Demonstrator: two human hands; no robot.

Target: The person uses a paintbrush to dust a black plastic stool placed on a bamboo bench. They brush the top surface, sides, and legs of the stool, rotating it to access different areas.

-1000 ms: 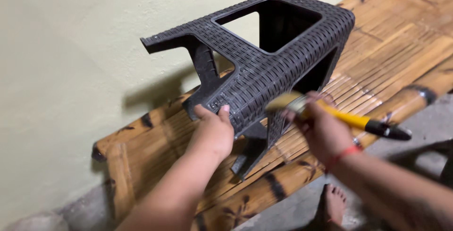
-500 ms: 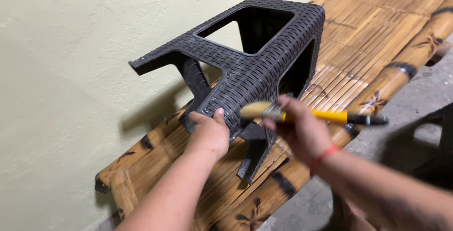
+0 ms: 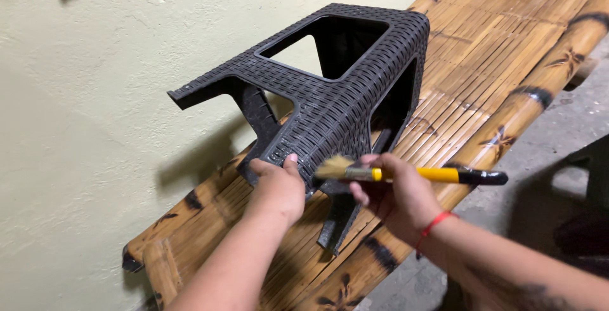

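Black woven-pattern plastic forms the stool [image 3: 336, 95], which lies on its side on the bamboo bench [image 3: 507, 63] against the pale plaster wall [image 3: 76, 127]; the left hand [image 3: 277, 187] grips its lower edge, hiding part of one leg. Beside it, the right hand [image 3: 396, 197] clasps a yellow-handled paintbrush [image 3: 406, 173], pale bristles touching the stool's weave. Both forearms run out of view, and the stool's hollow inside is dark.
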